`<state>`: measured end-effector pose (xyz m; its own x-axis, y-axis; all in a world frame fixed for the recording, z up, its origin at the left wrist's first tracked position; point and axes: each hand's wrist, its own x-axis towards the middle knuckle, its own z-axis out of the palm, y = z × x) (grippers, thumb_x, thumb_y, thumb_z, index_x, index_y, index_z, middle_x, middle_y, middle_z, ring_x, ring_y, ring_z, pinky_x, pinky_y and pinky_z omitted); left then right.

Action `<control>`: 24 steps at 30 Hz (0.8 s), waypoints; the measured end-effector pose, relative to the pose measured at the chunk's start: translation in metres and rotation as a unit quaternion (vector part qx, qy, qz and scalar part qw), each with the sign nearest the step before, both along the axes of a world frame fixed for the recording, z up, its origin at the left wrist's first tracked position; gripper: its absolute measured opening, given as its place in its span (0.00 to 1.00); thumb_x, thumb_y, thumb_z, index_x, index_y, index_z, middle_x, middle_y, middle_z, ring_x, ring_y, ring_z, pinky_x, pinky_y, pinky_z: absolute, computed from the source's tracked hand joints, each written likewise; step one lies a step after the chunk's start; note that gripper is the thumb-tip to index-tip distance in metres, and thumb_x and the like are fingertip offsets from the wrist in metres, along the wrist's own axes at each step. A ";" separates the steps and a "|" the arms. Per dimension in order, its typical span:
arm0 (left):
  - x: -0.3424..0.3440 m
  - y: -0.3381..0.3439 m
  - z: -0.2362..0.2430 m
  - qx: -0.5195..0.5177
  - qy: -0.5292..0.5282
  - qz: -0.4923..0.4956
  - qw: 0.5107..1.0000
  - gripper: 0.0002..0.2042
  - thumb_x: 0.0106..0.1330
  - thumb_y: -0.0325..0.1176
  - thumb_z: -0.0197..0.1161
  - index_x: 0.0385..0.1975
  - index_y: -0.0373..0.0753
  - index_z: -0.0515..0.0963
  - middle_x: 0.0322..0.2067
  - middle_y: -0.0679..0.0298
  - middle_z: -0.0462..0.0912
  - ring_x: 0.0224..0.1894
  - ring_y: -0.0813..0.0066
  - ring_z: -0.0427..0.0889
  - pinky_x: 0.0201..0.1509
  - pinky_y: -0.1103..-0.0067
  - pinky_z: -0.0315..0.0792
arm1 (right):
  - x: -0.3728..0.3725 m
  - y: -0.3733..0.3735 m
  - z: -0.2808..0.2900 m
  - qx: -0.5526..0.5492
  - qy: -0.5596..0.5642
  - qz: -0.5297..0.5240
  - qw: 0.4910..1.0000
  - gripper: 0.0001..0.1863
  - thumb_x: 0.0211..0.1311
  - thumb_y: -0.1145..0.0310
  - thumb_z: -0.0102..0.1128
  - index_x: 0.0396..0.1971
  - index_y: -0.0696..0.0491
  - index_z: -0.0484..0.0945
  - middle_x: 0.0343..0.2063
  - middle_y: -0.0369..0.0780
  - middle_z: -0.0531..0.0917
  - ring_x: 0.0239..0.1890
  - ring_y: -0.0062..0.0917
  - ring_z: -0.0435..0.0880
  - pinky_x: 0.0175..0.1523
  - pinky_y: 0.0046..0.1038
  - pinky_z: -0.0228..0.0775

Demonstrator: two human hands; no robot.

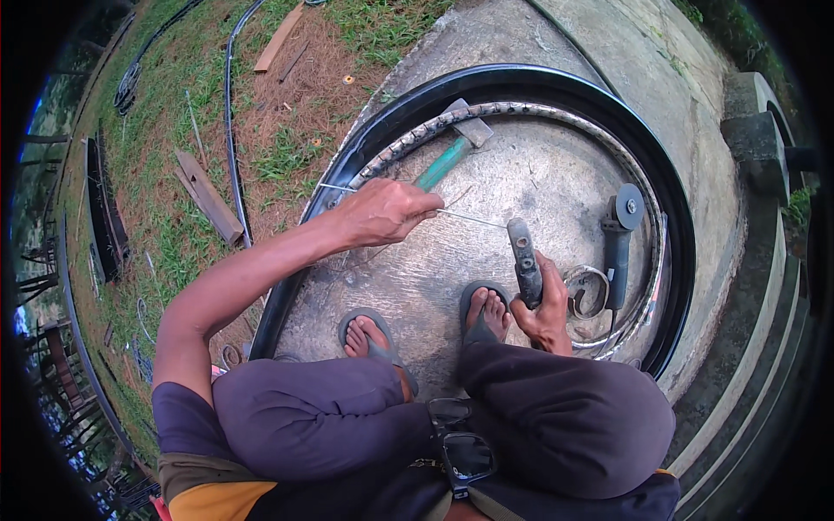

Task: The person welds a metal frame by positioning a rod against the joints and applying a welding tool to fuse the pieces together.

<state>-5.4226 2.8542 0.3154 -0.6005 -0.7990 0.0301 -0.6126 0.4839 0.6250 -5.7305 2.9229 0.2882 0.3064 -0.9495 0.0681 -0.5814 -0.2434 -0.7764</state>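
As I look on from afar, the left arm comes in bent, the left hand pinching a thin wire that runs rightward over the concrete. Low at centre, the shirt bears pale lettering too small for me to read. Farther right, the right hand points forward, wrapped round a dark, holed metal bar; whether its tip touches the wire, I cannot tell.

Two bare hands: one left hand near the centre, one right hand right of centre. One hammer, upper centre. One angle grinder, right. Two sandals, lower centre. One pair of sunglasses, bottom centre. Two wooden pieces, upper left.
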 end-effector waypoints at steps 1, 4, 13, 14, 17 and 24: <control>-0.001 0.004 0.009 0.002 0.003 -0.003 1.000 0.13 0.64 0.41 0.56 0.43 0.42 0.79 0.27 0.56 0.82 0.30 0.58 0.82 0.33 0.68 0.74 | 0.000 -0.002 -0.001 0.002 0.003 -0.003 1.000 0.31 0.35 0.78 0.56 0.49 0.62 0.69 0.37 0.50 0.77 0.37 0.42 0.79 0.45 0.34 0.70; -0.001 0.009 0.049 0.045 -0.071 0.052 0.995 0.14 0.65 0.44 0.57 0.41 0.42 0.81 0.27 0.59 0.83 0.30 0.61 0.83 0.33 0.70 0.74 | -0.004 -0.004 0.005 -0.015 0.020 -0.025 0.999 0.31 0.36 0.83 0.56 0.50 0.59 0.69 0.40 0.51 0.75 0.42 0.47 0.77 0.47 0.38 0.70; 0.013 0.015 0.069 0.016 -0.078 0.126 0.989 0.14 0.64 0.45 0.57 0.30 0.42 0.83 0.21 0.61 0.80 0.23 0.64 0.79 0.27 0.71 0.70 | 0.004 -0.006 -0.001 -0.052 0.080 0.025 0.995 0.39 0.31 0.80 0.65 0.53 0.54 0.67 0.45 0.49 0.72 0.45 0.45 0.74 0.48 0.38 0.70; 0.014 0.015 0.070 0.014 -0.084 0.117 0.989 0.14 0.64 0.45 0.57 0.28 0.42 0.83 0.20 0.61 0.79 0.23 0.64 0.78 0.26 0.71 0.69 | 0.006 -0.007 -0.004 -0.045 0.082 0.028 0.995 0.39 0.31 0.81 0.65 0.53 0.53 0.66 0.45 0.49 0.72 0.45 0.45 0.74 0.49 0.38 0.70; 0.018 0.017 0.063 0.001 -0.079 0.118 0.990 0.15 0.64 0.46 0.57 0.28 0.42 0.83 0.19 0.61 0.78 0.22 0.64 0.78 0.26 0.71 0.68 | 0.009 -0.008 -0.005 -0.052 0.083 0.035 0.995 0.40 0.30 0.81 0.66 0.53 0.53 0.67 0.45 0.48 0.71 0.46 0.44 0.73 0.49 0.38 0.69; 0.017 0.019 0.068 0.044 -0.070 0.128 0.988 0.16 0.64 0.47 0.57 0.28 0.41 0.83 0.20 0.60 0.78 0.23 0.64 0.78 0.27 0.70 0.68 | 0.013 -0.005 -0.005 -0.072 0.097 0.037 0.992 0.40 0.29 0.80 0.66 0.53 0.53 0.67 0.45 0.48 0.71 0.46 0.45 0.73 0.49 0.38 0.69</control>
<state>-5.4052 2.8729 0.3834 -0.3717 -0.9210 -0.1164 -0.7915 0.2489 0.5582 -5.7178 2.9182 0.2834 0.3959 -0.9085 0.1334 -0.6928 -0.3909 -0.6060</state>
